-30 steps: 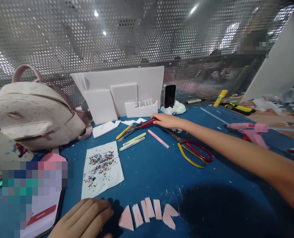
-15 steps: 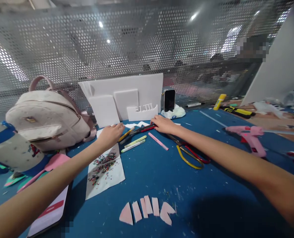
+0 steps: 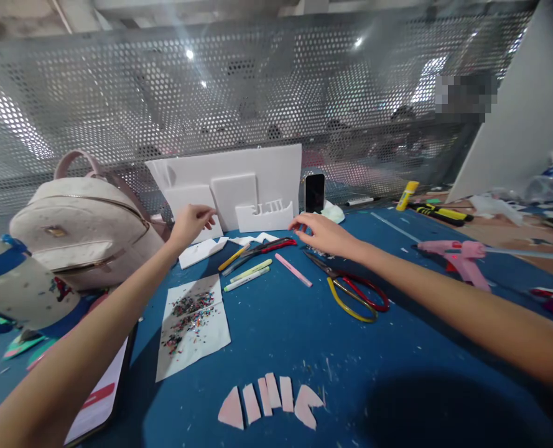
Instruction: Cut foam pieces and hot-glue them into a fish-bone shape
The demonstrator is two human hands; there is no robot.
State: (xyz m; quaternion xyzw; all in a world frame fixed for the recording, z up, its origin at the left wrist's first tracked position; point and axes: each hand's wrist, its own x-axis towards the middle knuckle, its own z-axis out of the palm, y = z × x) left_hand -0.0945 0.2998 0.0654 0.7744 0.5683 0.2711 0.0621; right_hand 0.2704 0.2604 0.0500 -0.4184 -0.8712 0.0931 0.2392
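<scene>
My left hand is raised in front of the white foam boards, fingers loosely bent and apart, holding nothing visible. Below it lie torn white pieces. My right hand hovers low over the table with thumb and fingers apart. Closest to it are a red-handled cutter and scissors with red and yellow handles. Between the hands lie a slim yellow tool, two light green markers and a pink pen. Nearer me, pink cut pieces form a fish-like row.
A paper sheet bears colourful crumbs. At left are a backpack, a large bottle and a tablet. A phone stands behind. At right are a pink glue gun, a glue stick and yellow-black cutters.
My left hand has lifted up and away from the paper and torn white pieces. My right hand has risen off the red-handled cutter, its fingers opening. The view has shifted slightly.
</scene>
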